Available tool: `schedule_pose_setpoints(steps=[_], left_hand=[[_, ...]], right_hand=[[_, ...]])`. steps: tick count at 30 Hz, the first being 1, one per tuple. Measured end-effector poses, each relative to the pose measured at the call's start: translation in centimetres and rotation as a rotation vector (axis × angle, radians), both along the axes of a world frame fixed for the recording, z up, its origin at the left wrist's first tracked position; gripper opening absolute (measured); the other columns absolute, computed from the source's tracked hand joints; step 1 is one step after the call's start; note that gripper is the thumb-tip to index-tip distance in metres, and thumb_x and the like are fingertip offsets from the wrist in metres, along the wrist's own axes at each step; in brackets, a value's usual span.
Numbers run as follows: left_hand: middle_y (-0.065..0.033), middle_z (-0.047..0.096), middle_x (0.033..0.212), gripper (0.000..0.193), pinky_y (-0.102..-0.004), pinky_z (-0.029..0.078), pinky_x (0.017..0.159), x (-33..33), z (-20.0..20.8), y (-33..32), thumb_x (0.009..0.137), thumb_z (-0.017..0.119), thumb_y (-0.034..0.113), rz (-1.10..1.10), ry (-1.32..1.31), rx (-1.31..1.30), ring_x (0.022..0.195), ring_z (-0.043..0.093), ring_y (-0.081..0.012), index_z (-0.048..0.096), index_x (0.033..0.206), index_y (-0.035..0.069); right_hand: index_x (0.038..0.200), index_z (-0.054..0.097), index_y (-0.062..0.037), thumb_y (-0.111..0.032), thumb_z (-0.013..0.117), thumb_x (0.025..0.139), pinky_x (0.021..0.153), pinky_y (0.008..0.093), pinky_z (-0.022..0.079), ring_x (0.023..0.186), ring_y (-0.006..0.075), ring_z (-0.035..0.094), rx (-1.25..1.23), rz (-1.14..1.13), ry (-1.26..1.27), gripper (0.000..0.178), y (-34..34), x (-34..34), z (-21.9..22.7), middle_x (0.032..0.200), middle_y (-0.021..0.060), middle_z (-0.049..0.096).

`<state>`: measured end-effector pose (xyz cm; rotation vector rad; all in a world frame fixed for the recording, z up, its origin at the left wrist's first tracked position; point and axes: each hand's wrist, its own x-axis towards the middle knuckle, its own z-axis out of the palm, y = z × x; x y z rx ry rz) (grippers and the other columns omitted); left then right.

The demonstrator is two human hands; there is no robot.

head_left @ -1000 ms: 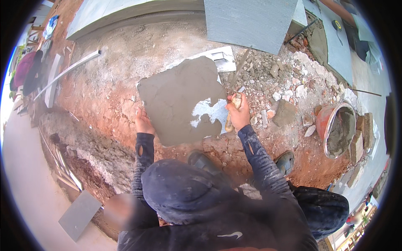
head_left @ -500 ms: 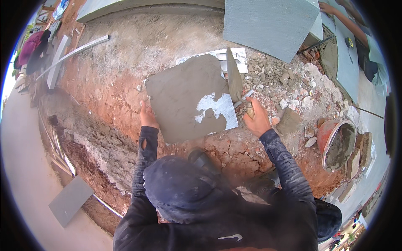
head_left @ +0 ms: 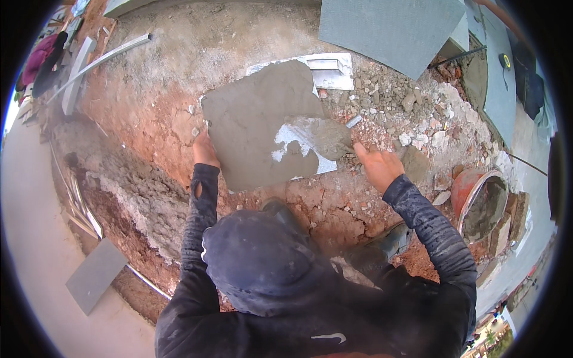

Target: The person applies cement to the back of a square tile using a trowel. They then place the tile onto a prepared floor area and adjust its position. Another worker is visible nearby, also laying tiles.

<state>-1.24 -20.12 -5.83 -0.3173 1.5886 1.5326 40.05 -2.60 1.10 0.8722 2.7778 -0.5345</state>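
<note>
A square tile (head_left: 327,166) is coated with wet grey mortar (head_left: 256,119), leaving a pale bare patch near its lower right corner. At its left edge, my left hand (head_left: 206,149) grips the tile, with the fingertips partly hidden. My right hand (head_left: 381,165) is closed on a pointed trowel (head_left: 328,137), its handle mostly covered by the hand. The mortar-smeared blade lies low across the tile's right side, over part of the bare patch. Just beyond the tile's far edge is a flat steel float (head_left: 337,71), partly covered by the tile.
A red bucket of mortar (head_left: 468,191) stands tilted at the right among broken blocks. Large grey slabs (head_left: 391,36) lie at the far right, with a tape measure (head_left: 505,61) nearby. Rubble (head_left: 412,113) covers the ground right of the tile. A metal bar (head_left: 104,64) lies far left.
My right hand has moved right and turned the trowel; its blade has swung from standing away from the tile down across the mortar. My left hand stays on the tile edge.
</note>
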Motion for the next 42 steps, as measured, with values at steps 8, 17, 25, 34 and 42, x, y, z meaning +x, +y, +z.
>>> schedule_pose_setpoints(steps=[8, 17, 25, 34, 42], left_hand=[[-0.0118, 0.054, 0.123, 0.055, -0.0402, 0.037, 0.099, 0.9, 1.8, 0.8, 0.091, 0.041, 0.044, 0.043, 0.067, -0.018, 0.112, 0.05, -0.0265, 0.051, 0.124, 0.002], [-0.0045, 0.062, 0.115, 0.052, -0.0368, 0.04, 0.097, -0.6, 0.5, -0.1, 0.09, 0.044, 0.049, 0.028, -0.09, -0.014, 0.105, 0.057, -0.0205, 0.057, 0.116, 0.005], [-0.0064, 0.059, 0.12, 0.056, -0.0407, 0.036, 0.101, -0.7, 0.3, -0.5, 0.088, 0.046, 0.052, 0.031, -0.051, -0.02, 0.109, 0.054, -0.0242, 0.057, 0.118, 0.006], [-0.0138, 0.044, 0.135, 0.073, -0.0417, 0.03, 0.104, -0.3, 0.4, -0.2, 0.086, 0.044, 0.054, 0.005, -0.022, -0.027, 0.122, 0.043, -0.0267, 0.041, 0.132, -0.002], [-0.0151, 0.041, 0.138, 0.077, -0.0416, 0.03, 0.105, 0.0, 0.5, 0.0, 0.086, 0.044, 0.056, -0.009, -0.021, 0.0, 0.124, 0.041, -0.0276, 0.038, 0.134, -0.004]], right_hand=[[0.114, 0.045, -0.0074, -0.006, 0.054, 0.078, 0.06, 0.0485, 0.049, 0.07, 0.0395, 0.063, -0.152, -0.027, -0.195, 0.037, -0.7, 7.7, 4.6, 0.077, 0.0218, 0.061], [0.099, 0.05, -0.0037, -0.009, 0.057, 0.073, 0.068, 0.0499, 0.049, 0.073, 0.0409, 0.062, -0.417, -0.125, 0.038, 0.028, 6.5, 0.0, 4.1, 0.074, 0.0212, 0.061], [0.104, 0.053, -0.004, -0.001, 0.058, 0.073, 0.069, 0.047, 0.051, 0.077, 0.0378, 0.064, -0.218, 0.207, -0.274, 0.032, 7.4, -4.3, 6.4, 0.076, 0.0204, 0.063], [0.098, 0.051, -0.0074, -0.003, 0.054, 0.077, 0.059, 0.0469, 0.049, 0.068, 0.0361, 0.063, -0.1, 0.281, -0.301, 0.022, 3.2, 0.3, 6.5, 0.063, 0.0151, 0.06], [0.104, 0.05, -0.0098, -0.005, 0.054, 0.075, 0.051, 0.0469, 0.046, 0.062, 0.0356, 0.062, -0.1, 0.245, -0.256, 0.029, -1.5, 5.6, 4.7, 0.059, 0.0148, 0.059]])
